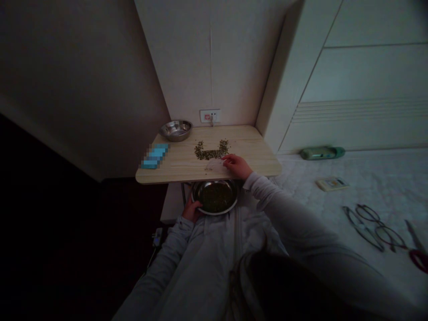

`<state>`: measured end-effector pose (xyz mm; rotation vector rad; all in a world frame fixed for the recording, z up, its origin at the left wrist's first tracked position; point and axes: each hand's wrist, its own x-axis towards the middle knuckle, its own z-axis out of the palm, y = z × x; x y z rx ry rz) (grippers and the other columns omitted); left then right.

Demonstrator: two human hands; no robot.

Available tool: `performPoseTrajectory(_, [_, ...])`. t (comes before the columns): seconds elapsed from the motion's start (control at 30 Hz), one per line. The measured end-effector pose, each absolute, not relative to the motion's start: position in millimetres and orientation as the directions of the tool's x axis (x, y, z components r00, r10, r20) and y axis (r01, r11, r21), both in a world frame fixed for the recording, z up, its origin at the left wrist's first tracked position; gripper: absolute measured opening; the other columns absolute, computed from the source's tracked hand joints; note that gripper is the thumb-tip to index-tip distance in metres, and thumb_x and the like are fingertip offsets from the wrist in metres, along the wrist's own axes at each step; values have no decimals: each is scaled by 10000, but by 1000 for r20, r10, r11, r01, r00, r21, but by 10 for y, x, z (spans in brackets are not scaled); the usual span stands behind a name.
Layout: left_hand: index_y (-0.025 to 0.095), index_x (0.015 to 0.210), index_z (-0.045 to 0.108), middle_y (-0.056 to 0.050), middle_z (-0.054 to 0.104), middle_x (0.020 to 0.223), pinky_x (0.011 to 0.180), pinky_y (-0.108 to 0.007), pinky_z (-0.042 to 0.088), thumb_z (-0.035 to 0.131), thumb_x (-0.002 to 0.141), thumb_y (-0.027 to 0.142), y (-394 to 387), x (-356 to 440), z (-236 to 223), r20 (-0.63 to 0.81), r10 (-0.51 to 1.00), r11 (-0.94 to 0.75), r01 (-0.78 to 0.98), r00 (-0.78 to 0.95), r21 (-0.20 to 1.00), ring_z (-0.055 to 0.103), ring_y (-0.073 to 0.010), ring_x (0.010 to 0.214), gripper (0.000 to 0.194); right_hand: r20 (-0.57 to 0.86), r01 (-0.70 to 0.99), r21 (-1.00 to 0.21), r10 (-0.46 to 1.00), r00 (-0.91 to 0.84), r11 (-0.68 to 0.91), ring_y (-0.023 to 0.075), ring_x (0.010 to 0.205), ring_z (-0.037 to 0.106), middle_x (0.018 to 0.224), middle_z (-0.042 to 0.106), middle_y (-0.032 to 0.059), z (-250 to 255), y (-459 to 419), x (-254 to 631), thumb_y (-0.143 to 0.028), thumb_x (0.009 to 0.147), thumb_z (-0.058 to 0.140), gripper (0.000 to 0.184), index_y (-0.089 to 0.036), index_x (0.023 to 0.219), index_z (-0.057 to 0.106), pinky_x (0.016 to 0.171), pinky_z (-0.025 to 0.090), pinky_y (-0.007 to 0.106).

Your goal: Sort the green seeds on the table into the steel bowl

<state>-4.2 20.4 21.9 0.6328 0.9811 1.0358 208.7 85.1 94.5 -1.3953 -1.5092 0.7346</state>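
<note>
Small greenish-brown beans or seeds [209, 154] lie in a rough U shape on a pale wooden table [254, 147]. My right hand [237, 166] reaches over the table's front, its fingers closed on the edge of a thin, whitish, translucent sheet [216, 165]. That sheet lies just on my side of the seeds; its exact kind is unclear. Below the table edge, my left hand [192, 210] grips the left rim of a steel bowl [223, 213]. More dark green seeds fill the bowl's bottom, and the tabletop overlaps its far rim.
Another steel bowl [177, 130] stands at the table's back left, near a blurred blue phone-like screen [155, 156]. Behind is a wall socket [210, 116] with a plug. On the bed at right lie a green bottle-like object [322, 153], eyeglasses [381, 227] and red-handled scissors [417, 256].
</note>
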Motion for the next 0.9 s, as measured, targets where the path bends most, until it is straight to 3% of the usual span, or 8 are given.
performPoseTrajectory(0.37, [247, 1153, 491, -10, 638, 896, 566, -329, 516, 527, 454, 44, 213, -34, 203, -359, 919, 393, -423, 163, 816, 596, -215, 777, 729, 232, 438, -875, 973, 6, 206, 80, 563, 468, 652, 567, -19, 958, 789, 2024, -203, 669, 523, 204, -155, 847, 610, 584, 386, 224])
performPoseTrajectory(0.9, [252, 1114, 510, 16, 613, 770, 524, -302, 503, 523, 457, 53, 200, -42, 226, -351, 929, 369, -402, 120, 838, 585, -196, 709, 687, 216, 422, -884, 976, -15, 202, 69, 551, 458, 633, 548, -32, 987, 775, 1933, -198, 667, 528, 188, -161, 833, 607, 551, 380, 202])
